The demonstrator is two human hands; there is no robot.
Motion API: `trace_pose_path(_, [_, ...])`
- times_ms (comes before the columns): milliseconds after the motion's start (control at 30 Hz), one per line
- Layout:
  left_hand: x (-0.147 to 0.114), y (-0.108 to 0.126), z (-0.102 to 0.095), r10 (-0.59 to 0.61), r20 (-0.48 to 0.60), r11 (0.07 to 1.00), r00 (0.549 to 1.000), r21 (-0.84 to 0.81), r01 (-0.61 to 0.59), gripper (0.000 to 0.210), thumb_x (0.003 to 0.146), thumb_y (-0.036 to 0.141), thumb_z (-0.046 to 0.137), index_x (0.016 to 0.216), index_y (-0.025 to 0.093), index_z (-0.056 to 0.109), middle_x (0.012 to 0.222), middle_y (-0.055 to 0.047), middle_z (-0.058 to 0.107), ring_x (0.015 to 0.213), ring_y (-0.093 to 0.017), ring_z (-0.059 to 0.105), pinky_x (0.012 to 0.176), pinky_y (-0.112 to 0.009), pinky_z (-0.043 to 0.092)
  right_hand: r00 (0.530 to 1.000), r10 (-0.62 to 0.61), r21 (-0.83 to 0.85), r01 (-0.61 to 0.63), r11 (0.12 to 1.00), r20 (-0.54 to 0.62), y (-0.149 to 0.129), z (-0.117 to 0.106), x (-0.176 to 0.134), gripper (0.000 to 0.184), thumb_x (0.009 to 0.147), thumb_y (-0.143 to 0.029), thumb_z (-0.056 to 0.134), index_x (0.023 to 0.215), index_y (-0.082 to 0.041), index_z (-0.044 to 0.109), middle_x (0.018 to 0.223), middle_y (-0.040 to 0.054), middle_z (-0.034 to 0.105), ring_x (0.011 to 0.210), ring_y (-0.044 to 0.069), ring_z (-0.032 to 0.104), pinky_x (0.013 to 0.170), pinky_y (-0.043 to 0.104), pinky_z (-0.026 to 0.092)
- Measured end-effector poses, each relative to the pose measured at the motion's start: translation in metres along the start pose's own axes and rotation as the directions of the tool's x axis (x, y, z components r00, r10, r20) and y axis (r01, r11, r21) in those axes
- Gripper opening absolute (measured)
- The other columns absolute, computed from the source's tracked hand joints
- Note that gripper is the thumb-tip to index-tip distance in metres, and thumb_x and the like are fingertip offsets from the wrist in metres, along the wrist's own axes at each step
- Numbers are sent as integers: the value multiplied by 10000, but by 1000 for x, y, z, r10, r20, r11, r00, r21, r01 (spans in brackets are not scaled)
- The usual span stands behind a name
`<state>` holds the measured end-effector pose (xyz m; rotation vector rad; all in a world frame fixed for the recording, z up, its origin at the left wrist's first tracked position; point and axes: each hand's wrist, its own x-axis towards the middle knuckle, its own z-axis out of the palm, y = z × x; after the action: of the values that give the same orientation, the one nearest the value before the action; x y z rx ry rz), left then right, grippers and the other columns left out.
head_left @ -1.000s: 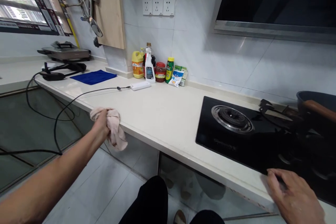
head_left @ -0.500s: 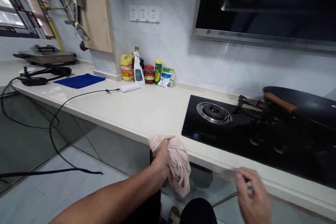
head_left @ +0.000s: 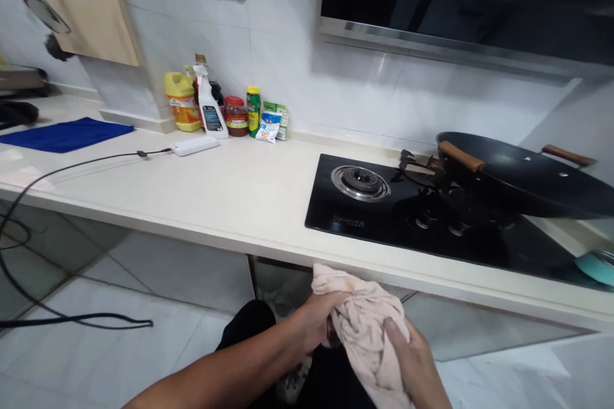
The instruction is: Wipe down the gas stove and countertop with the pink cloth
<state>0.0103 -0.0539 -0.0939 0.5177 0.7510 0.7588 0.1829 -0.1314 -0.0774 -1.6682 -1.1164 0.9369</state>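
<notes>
A pale pink cloth (head_left: 367, 326) with a brownish stain hangs bunched in front of the counter edge. My left hand (head_left: 326, 314) is closed around its upper left part. At the cloth's right side, my right hand (head_left: 413, 358) grips it, thumb on the front and fingers hidden behind. Both hands are below the countertop (head_left: 230, 198), over my dark-trousered legs. Just beyond them lies the black gas stove (head_left: 364, 220) with one bare burner (head_left: 361, 183) at its left.
A wok (head_left: 518, 169) with wooden handles stands on the stove's right. Along the wall are a yellow jug (head_left: 183, 102), a spray bottle (head_left: 211, 108), a red-lidded jar (head_left: 236, 118) and packets. A white power bank (head_left: 194, 146) trails a black cable; a blue cloth (head_left: 67, 134) lies left.
My right hand has come in from the right and taken hold of the cloth. The left hand has kept its grip. My view has turned to the right, showing more of the wok.
</notes>
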Motion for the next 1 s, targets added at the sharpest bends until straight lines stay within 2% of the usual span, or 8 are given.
trace_pose_path(100, [-12, 1, -13, -11, -30, 998, 999, 53, 13, 235, 659, 290, 790, 859, 173, 750, 762, -94, 762, 767, -282, 724, 738, -395, 561, 991, -124, -101, 118, 988, -52, -22, -26, 6, 553, 864, -682, 596, 1082, -197, 747, 1065, 94, 775, 1013, 301, 711, 845, 334, 581])
trace_pose_path(233, [-26, 16, -23, 149, -33, 967, 988, 214, -139, 400, 568, 179, 884, 953, 188, 777, 980, -105, 802, 1021, -316, 713, 926, -408, 543, 951, -308, -195, 304, 932, 11, -52, -41, 13, 413, 902, -620, 588, 917, -231, 724, 903, 44, 740, 830, 228, 683, 709, 270, 552])
trace_pose_path(367, [-35, 39, -34, 331, -5, 850, 944, 435, -295, 462, 589, 214, 904, 1036, 204, 788, 1082, -85, 799, 1103, -345, 693, 1011, -435, 509, 954, -294, -152, 300, 942, 62, -85, -29, 11, 377, 930, -597, 574, 929, -237, 685, 829, 7, 689, 766, 192, 631, 674, 245, 519])
trace_pose_path(533, [-47, 62, -47, 430, -29, 805, 903, 464, -369, 523, 658, 258, 884, 1165, 213, 763, 1208, -84, 767, 1166, -314, 670, 1001, -361, 509, 920, -330, -87, 354, 931, 210, -114, -6, 28, 357, 943, -568, 574, 898, -222, 651, 804, -6, 648, 733, 170, 589, 676, 252, 488])
trace_pose_path(700, [-68, 79, -63, 221, 23, 870, 975, 446, -208, 310, 754, 448, 821, 884, 168, 803, 772, -64, 772, 912, -296, 715, 807, -332, 553, 897, -354, -51, 380, 924, 263, -125, 2, 49, 291, 935, -501, 579, 971, -221, 649, 822, -9, 643, 742, 170, 578, 684, 268, 471])
trace_pose_path(833, [-85, 89, -77, 111, 175, 950, 978, 269, -156, 693, 694, 807, 704, 887, 148, 793, 873, -123, 787, 948, -317, 724, 895, -381, 549, 838, -479, -104, 518, 849, 262, -127, -1, 52, 131, 868, -288, 559, 964, -230, 627, 915, -3, 624, 821, 173, 563, 742, 272, 449])
trace_pose_path(900, [-88, 86, -81, -2, 265, 982, 964, 184, -48, 856, 651, 932, 600, 862, 125, 792, 910, -157, 791, 916, -317, 732, 901, -389, 553, 827, -526, -127, 554, 823, 197, -126, 2, 50, 76, 809, -222, 537, 874, -232, 576, 871, -13, 579, 781, 161, 527, 713, 264, 419])
trace_pose_path(1000, [-83, 69, -70, -200, 264, 972, 944, 173, 157, 814, 691, 932, 553, 734, 150, 775, 766, -150, 774, 827, -308, 745, 905, -417, 565, 826, -555, -102, 563, 820, 102, -127, 17, 44, 101, 746, -178, 524, 798, -245, 469, 784, -37, 521, 702, 146, 463, 644, 257, 369])
